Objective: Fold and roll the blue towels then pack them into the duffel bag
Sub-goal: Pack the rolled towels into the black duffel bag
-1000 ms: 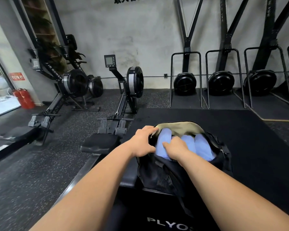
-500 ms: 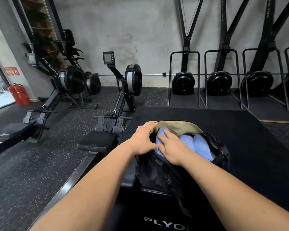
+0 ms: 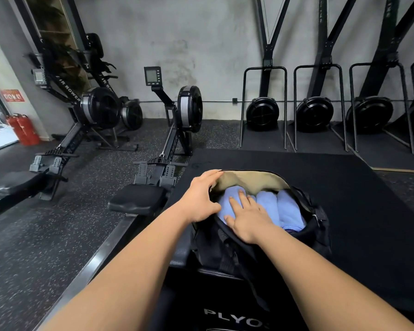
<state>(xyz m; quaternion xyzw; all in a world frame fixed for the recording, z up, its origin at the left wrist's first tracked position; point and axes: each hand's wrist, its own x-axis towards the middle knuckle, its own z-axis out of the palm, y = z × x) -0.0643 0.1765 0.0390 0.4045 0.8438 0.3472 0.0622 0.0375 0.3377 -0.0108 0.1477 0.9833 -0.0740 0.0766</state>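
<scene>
Three rolled blue towels (image 3: 269,207) side by side in open duffel bag (image 3: 225,252).
L hand (image 3: 202,197) grips bag's left rim; R hand (image 3: 247,219) flat, fingers spread, pressing leftmost towel (image 3: 224,209).

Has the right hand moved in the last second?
Yes. The right hand stays at the near rim of the duffel bag, but its fingers have uncurled forward, flat over the leftmost towel.

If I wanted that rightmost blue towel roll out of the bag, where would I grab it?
Probably from straight above, pinching the rightmost towel roll across its rounded top near the middle. The duffel bag is open upward, its wall hugs the roll's right side, and the next roll presses against its left, so sideways there's little room.
</scene>
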